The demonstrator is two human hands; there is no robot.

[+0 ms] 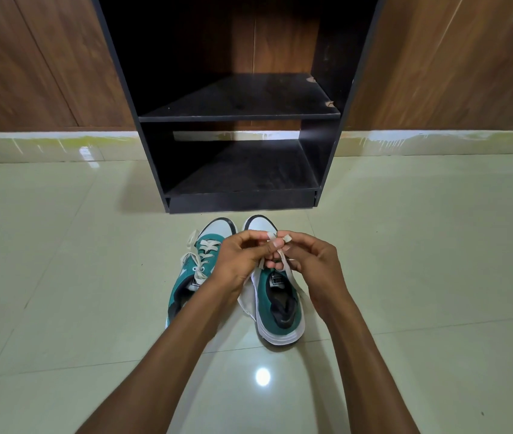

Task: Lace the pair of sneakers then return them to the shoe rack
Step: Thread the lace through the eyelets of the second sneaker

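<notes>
Two green and white sneakers stand side by side on the tiled floor, toes toward the black shoe rack. The left sneaker has its cream lace threaded and tied in a bow. Above the right sneaker my left hand and my right hand meet, each pinching a strand of its cream lace. The lace ends stick up between my fingertips. My hands hide the right sneaker's eyelets.
The rack has two bare black shelves, the lower one just beyond the sneakers' toes. Wood-panelled wall stands behind it. Glossy pale floor tiles stretch to both sides.
</notes>
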